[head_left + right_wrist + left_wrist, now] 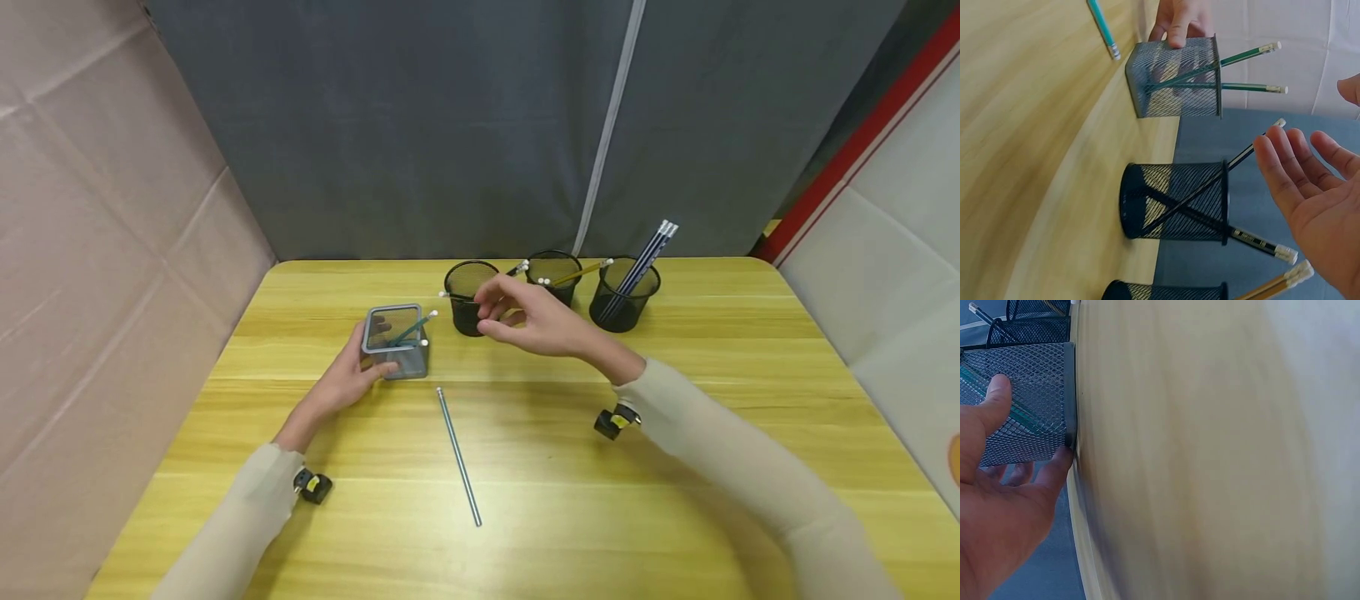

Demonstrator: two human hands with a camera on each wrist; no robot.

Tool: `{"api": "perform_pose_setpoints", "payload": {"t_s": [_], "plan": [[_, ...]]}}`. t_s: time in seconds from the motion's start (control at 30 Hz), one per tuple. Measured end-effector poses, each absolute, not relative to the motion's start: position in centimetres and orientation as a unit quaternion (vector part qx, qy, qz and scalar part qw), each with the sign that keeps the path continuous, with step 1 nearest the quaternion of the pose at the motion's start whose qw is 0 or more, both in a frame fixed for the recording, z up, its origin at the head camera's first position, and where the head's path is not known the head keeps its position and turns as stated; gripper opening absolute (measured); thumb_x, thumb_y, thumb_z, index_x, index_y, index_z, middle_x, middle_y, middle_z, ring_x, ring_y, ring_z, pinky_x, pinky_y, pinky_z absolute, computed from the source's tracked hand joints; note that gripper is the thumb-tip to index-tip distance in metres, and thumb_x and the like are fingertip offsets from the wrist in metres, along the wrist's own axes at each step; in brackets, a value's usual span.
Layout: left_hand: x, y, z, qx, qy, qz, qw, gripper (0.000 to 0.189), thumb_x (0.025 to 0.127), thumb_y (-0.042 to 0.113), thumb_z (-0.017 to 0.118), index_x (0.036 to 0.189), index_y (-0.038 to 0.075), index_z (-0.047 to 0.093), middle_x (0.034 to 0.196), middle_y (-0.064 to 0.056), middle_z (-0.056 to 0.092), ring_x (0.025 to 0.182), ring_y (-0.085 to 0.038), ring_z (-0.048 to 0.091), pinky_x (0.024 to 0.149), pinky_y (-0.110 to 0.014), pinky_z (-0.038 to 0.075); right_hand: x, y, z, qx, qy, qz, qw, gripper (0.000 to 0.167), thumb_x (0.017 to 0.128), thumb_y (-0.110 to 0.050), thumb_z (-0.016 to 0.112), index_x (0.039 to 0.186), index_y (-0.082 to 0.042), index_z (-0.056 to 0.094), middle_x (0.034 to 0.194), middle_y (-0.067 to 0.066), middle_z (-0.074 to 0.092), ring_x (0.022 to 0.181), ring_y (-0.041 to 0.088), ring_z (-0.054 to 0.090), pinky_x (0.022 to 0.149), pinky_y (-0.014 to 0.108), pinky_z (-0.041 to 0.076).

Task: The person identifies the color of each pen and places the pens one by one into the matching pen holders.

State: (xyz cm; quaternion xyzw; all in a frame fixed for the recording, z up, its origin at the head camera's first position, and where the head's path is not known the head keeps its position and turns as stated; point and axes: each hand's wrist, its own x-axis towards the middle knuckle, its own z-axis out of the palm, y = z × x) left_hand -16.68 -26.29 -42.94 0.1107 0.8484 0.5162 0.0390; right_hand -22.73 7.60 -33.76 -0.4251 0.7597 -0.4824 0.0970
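Observation:
My left hand [341, 385] holds a grey square mesh pencil holder [408, 363], thumb on the near side and fingers around the far side. Two green pencils [1244, 57] with white erasers lean in it. My right hand [532, 321] hovers empty near the rim of the left round black mesh cup [466, 322], fingers loosely bent and thumb apart. In the right wrist view, that cup holds two black pencils [1254, 242], one passing behind the fingertips. A loose green pencil [459, 458] lies on the table in front of the grey holder.
Behind my right hand stands a middle black mesh cup [566, 293] with yellow pencils [581, 272]. Further right, another black cup [621, 315] contains several dark striped pencils [647, 260]. A grey curtain [420, 133] hangs behind the wooden table [600, 517].

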Motion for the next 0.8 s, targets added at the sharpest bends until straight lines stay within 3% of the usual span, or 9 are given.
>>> {"api": "perform_pose_setpoints", "payload": {"t_s": [0.33,0.63,0.8], "plan": [[-16.7,-26.4,-43.1,0.109,0.853,0.509,0.037,0.081,0.098,0.003,0.067,0.16,0.004,0.013,0.158,-0.025,0.03,0.145,-0.044,0.028,0.117,-0.055,0.025,-22.8,9.3,-35.0,-0.413,0.766,-0.474,0.133,0.025,0.1,-0.015,0.068,0.12,-0.005,0.058,0.112,0.01,0.065,0.101,0.02,0.065,0.083,0.041,0.059],[-16.9,-26.4,-43.0,0.11,0.851,0.511,0.039,0.083,0.098,0.003,0.066,0.16,0.006,0.012,0.158,-0.025,0.029,0.146,-0.043,0.026,0.118,-0.055,0.024,-22.9,10.7,-36.5,-0.406,0.788,-0.429,0.173,0.038,0.099,-0.025,0.07,0.128,-0.006,0.054,0.117,0.008,0.061,0.106,0.021,0.065,0.09,0.043,0.057],[-16.9,-26.4,-43.0,0.108,0.852,0.51,0.039,0.083,0.098,0.003,0.066,0.161,0.006,0.012,0.158,-0.025,0.029,0.146,-0.044,0.026,0.118,-0.056,0.023,-23.0,11.2,-37.2,-0.406,0.796,-0.406,0.189,0.044,0.099,-0.028,0.07,0.131,-0.005,0.053,0.12,0.015,0.06,0.106,0.021,0.065,0.091,0.043,0.056]]}}
